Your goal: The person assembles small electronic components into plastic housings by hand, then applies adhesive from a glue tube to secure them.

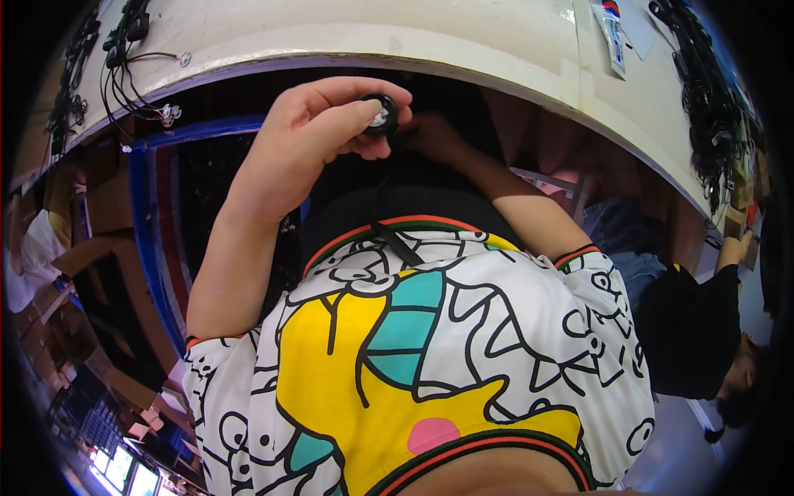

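My left hand is raised just off the near edge of the table. Its thumb and fingers pinch a small round black part with a pale, shiny middle; what kind of part it is, I cannot make out. Lower and further right, my right hand lies in the shade over my dark lap, close behind the left fingertips. Its fingers are too dark to read, and whether they hold anything does not show. A black cord hangs at my waist over the patterned shirt.
Along the far side runs a pale table. Bundles of black cables lie at its left, with thin wires hanging over the edge. More black cables and a white tube lie at the right. A person in black sits to my right.
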`<state>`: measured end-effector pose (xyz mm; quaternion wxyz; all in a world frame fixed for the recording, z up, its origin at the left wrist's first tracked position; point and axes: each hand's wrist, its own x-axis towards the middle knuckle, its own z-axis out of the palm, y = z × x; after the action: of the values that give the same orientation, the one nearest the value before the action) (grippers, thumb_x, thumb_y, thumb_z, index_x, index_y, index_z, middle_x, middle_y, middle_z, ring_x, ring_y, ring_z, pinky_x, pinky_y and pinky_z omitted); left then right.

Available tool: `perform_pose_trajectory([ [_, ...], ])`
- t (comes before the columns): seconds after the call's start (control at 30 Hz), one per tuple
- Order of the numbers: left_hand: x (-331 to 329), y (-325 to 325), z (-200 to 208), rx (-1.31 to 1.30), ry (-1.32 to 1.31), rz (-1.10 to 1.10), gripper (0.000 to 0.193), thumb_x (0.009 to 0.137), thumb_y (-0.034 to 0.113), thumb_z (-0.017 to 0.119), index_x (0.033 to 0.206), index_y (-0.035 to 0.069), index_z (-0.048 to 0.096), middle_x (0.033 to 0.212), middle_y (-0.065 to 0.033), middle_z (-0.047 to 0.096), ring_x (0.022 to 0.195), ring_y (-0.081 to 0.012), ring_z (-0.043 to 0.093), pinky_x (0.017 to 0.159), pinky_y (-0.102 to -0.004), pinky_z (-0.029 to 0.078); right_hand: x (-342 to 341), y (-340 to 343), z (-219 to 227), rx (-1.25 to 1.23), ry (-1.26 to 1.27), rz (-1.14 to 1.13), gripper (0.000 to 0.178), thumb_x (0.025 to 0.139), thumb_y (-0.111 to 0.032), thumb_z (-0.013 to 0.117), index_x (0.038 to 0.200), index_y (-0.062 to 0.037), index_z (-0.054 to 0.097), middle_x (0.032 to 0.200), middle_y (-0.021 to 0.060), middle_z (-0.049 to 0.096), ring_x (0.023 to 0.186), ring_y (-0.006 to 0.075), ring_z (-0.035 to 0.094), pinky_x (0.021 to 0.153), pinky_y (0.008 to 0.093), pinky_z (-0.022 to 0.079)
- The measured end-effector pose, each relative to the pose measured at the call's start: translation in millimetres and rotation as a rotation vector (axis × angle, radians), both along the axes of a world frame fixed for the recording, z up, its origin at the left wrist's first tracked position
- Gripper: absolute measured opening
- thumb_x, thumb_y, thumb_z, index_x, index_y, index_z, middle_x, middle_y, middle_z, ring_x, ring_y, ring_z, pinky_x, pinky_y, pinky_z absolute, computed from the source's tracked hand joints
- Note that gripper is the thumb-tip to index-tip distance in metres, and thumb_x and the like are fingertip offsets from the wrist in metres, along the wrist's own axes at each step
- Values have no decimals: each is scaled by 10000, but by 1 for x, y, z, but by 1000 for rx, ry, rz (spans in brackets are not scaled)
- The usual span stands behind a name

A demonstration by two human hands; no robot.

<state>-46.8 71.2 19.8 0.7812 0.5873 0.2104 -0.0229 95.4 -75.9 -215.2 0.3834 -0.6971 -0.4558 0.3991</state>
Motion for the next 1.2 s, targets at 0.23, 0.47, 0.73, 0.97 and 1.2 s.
perform_pose_trajectory([
  [0.23, 6, -8, 16, 125, -175, -43, 412, 748, 68, 555, 1144, -29, 492, 1007, -102, 576, 842, -109, 556, 755, -219, 445, 10, -8, 18, -139, 533, -148, 264, 693, -122, 641, 945, -45, 611, 999, 153, 578, 907, 248, 569, 776, 332, 465],
  [0.47, 2, 5, -13, 18, -565, 204, 501, 811, 417, 564, 1082, 16, 433, 787, -75, 549, 735, -129, 536, 671, -219, 430, 32, -30, 248, 0, 6, 372, 139, 735, -107, 650, 844, -22, 633, 770, 81, 631, 716, 202, 609, 658, 284, 475],
  [0.73, 14, -7, -12, 215, -557, 174, 577, 800, 446, 562, 1142, 7, 410, 645, -7, 408, 554, -63, 333, 494, -187, 257, 147, 47, 251, 244, -909, -316, 245, 769, -193, 623, 976, -63, 605, 830, 75, 576, 685, 176, 538, 640, 275, 445],
  [0.97, -1, 2, -28, 123, -532, 225, 561, 748, 444, 630, 1071, 13, 472, 651, -51, 534, 529, -66, 432, 468, -169, 306, 164, 68, 246, 171, -881, -232, 224, 764, -262, 622, 876, -70, 655, 834, 82, 599, 757, 204, 565, 705, 295, 444],
  [1.2, 14, 1, -34, 85, -554, 202, 500, 872, 415, 454, 1110, -24, 432, 669, -6, 437, 595, -69, 369, 532, -201, 278, 128, 45, 276, -250, -528, -245, 368, 702, -376, 659, 818, -26, 649, 760, 88, 625, 714, 196, 576, 672, 294, 449],
])
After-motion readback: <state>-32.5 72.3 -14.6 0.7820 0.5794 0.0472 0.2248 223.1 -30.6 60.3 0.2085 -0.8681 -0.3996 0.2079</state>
